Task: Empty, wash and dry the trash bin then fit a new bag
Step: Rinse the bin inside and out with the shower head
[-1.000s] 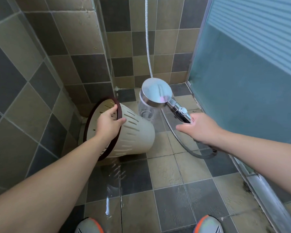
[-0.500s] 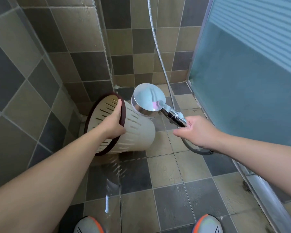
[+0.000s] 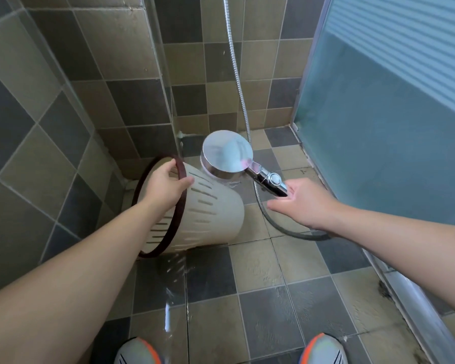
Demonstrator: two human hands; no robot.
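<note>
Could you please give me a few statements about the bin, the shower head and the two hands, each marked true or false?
1. The trash bin stands upright on the floor. False: it is tipped on its side, its dark rim towards the person.
2. The left hand grips the bin's rim. True.
3. The shower head lies on the floor tiles. False: the right hand holds it up by the handle, above the bin.
4. A metal hose runs up the back wall. True.
5. A new bag lines the bin. False: no bag shows; the slotted wall is bare.
</note>
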